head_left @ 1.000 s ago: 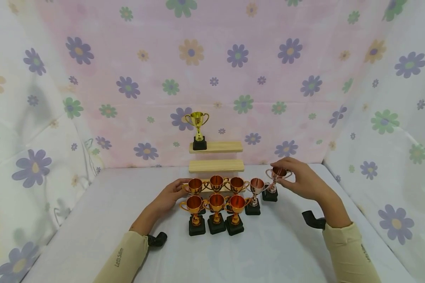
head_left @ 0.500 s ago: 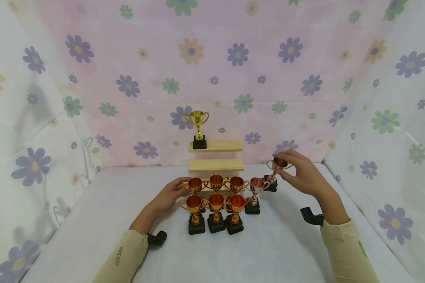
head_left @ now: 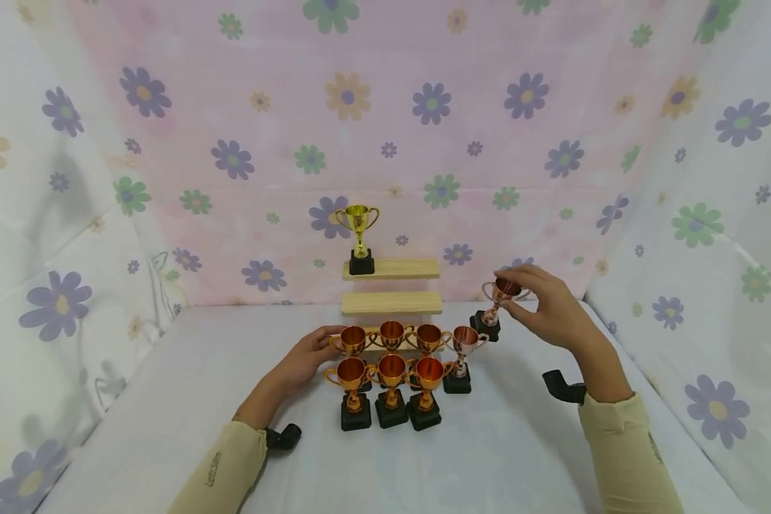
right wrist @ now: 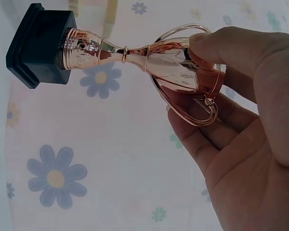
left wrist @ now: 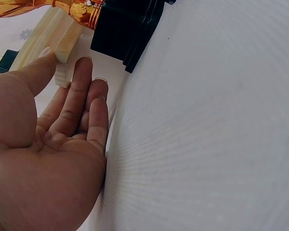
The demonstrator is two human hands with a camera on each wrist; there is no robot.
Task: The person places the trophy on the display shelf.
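Up above the white table (head_left: 167,400), the right hand (head_left: 552,307) pinches the rose cup (head_left: 497,303) by its bowl only — a slip could drop it on the other cups (head_left: 392,371) — while the left hand (head_left: 302,360), fingers straight, rests beside them.

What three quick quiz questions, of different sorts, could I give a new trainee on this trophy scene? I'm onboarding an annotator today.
1. True or false: the right hand holds the rose-coloured trophy clear of the table.
2. Multiple choice: where does the gold trophy stand? A) on the table, B) on the top shelf, C) in the left hand.
3. How many trophies stand grouped on the table between the two hands?

Key
1. True: the grip is a pinch at the cup rim, and the black base hangs in the air.
2. B.
3. Seven: six orange, one rose-coloured. The left hand lies flat beside them, holding none.
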